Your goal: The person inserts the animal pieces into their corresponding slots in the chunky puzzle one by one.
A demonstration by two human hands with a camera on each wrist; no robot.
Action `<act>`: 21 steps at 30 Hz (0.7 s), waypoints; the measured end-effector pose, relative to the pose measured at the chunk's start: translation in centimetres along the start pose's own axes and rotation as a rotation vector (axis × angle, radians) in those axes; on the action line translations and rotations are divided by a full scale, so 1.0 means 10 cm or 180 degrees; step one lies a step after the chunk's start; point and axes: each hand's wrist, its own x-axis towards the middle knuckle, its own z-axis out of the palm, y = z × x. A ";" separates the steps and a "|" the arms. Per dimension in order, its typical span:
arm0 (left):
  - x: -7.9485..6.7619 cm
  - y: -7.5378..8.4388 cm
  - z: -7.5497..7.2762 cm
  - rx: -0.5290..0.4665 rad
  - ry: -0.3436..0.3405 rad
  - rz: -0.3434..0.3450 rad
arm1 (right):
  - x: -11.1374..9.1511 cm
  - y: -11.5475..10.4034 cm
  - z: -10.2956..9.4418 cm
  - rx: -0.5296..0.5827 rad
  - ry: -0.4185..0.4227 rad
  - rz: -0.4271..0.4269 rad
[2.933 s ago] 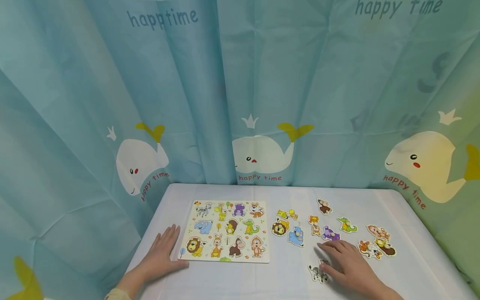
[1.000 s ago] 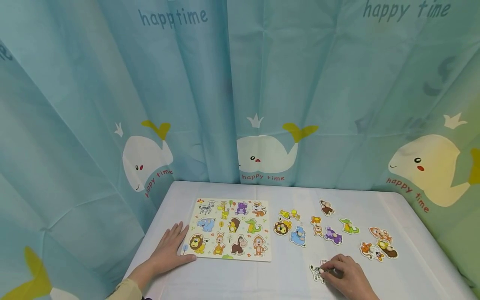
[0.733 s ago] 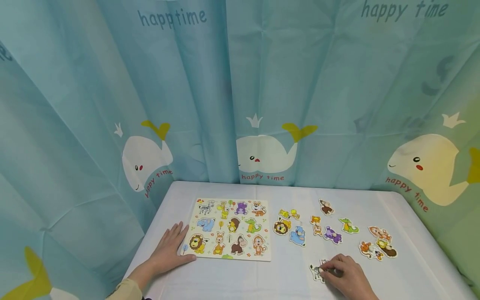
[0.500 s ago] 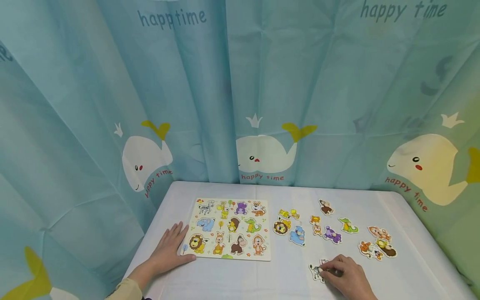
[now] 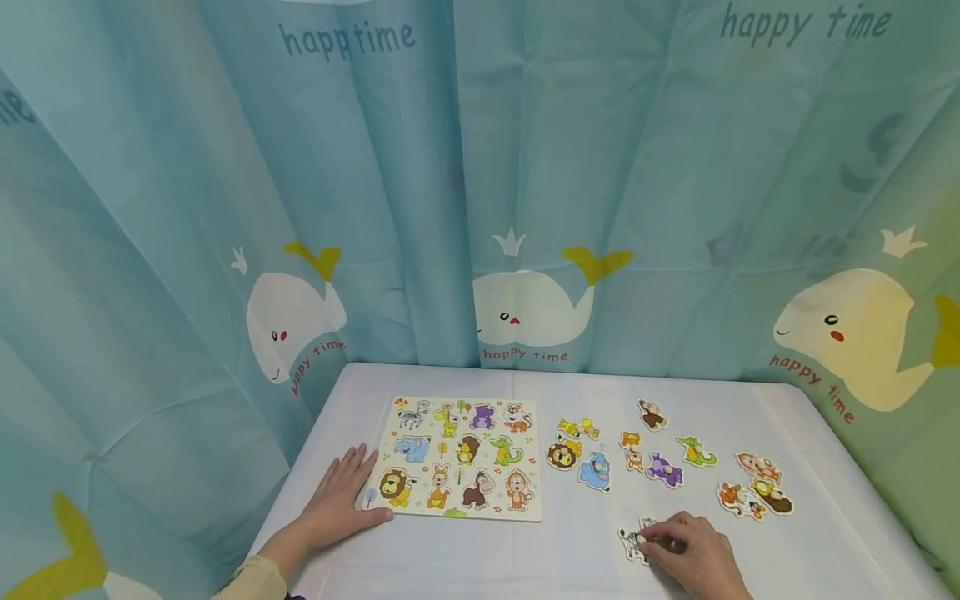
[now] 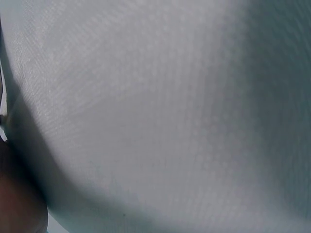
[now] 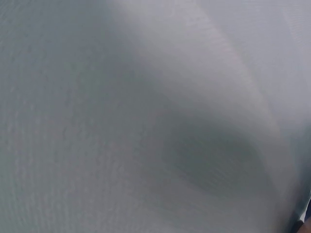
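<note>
My right hand (image 5: 693,550) pinches a zebra puzzle piece (image 5: 632,543) at its middle, between thumb and fingertips, low over the white table at the front. The hand hides the piece's right part. To the left lies the flat animal puzzle board (image 5: 423,504), with pictures of a zebra, giraffe, lion and others in rows. My left hand (image 5: 335,502) rests beside its lower left corner, fingers spread along the left edge and thumb by the front edge. Both wrist views show mostly blurred pale cloth, with a bit of skin at one edge.
Right of the board lie loose pieces: a lion (image 5: 564,453), a giraffe (image 5: 578,428), an elephant (image 5: 595,472), a kangaroo (image 5: 632,451), a purple hippo (image 5: 665,469), a crocodile (image 5: 697,451) and a gorilla (image 5: 652,413). A tiger (image 5: 741,500), hedgehog (image 5: 772,496) and monkey (image 5: 760,467) cluster farther right.
My right hand has gone from loosely spread fingers over the zebra piece to pinching it. The left hand has stayed by the board. In the last second hardly anything has moved.
</note>
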 end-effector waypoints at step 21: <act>0.00 0.03 -0.02 -0.0088 -0.0058 -0.0105 | 0.09 -0.17 -0.04 -0.0123 0.0361 -0.0410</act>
